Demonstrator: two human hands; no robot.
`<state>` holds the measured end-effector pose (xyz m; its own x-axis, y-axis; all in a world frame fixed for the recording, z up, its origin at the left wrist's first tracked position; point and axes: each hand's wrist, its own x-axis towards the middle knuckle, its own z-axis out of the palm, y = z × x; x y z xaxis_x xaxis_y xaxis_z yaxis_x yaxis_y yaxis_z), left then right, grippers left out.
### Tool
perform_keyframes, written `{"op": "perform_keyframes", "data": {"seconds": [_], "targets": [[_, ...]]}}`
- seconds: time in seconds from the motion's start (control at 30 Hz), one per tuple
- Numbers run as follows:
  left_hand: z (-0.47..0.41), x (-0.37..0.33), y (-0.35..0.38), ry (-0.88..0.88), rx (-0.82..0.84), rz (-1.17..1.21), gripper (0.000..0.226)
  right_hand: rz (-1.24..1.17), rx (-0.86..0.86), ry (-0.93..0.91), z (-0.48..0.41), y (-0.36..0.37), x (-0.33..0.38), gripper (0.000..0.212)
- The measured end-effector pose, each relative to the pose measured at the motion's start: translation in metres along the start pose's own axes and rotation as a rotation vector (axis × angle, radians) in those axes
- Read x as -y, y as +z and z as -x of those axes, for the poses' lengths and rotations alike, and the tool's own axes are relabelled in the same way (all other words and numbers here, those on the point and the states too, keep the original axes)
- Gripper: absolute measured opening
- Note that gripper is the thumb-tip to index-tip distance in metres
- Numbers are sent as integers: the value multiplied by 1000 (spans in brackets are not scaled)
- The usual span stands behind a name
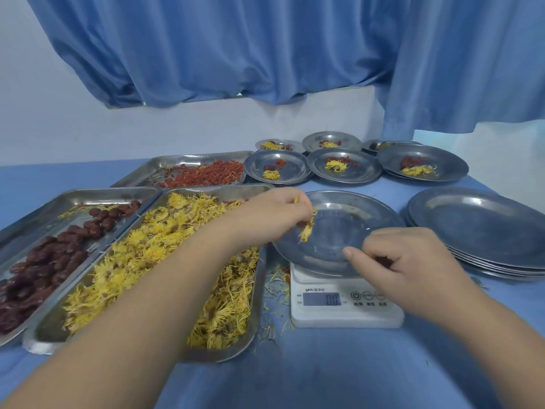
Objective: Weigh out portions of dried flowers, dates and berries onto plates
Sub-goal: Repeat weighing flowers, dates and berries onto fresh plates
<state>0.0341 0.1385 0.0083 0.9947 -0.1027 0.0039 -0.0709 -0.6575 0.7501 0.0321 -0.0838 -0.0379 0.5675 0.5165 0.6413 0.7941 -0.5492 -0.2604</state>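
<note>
A steel plate [354, 208] rests on a white digital scale [321, 315] whose display reads 0.0. My left hand [277, 211] hovers over the plate's left rim, pinching a clump of yellow dried flowers [306, 230] that hangs down to the plate. My right hand [404, 258] is at the plate's near right edge, fingers curled; what it holds is hidden. Left of the scale, a tray of yellow dried flowers [153, 261], a tray of dark red dates [53, 255] and a tray of red berries [203, 174] lie side by side.
Several filled plates [343, 165] with flowers and berries stand at the back. A stack of bare steel plates [483, 228] sits to the right of the scale. Loose petals [275, 286] litter the blue tablecloth. A blue curtain hangs behind.
</note>
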Motion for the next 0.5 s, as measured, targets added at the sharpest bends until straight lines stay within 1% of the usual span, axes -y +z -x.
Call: {"op": "perform_keyframes", "data": {"seconds": [0.1, 0.2, 0.27, 0.4, 0.5], "targets": [[-23, -15, 22, 41, 52, -188, 15, 2, 7, 15, 0, -1, -4, 52], [-35, -18, 31, 26, 38, -322, 24, 2, -2, 5, 0, -3, -6, 51], [-37, -14, 31, 18, 12, -329, 36, 7, -2, 4, -1, -4, -6, 49], [-34, -3, 25, 33, -35, -273, 61, -7, -5, -20, -1, -3, -3, 48], [-27, 4, 19, 54, -79, -184, 63, 0, -1, -68, 0, 0, 1, 48]]}}
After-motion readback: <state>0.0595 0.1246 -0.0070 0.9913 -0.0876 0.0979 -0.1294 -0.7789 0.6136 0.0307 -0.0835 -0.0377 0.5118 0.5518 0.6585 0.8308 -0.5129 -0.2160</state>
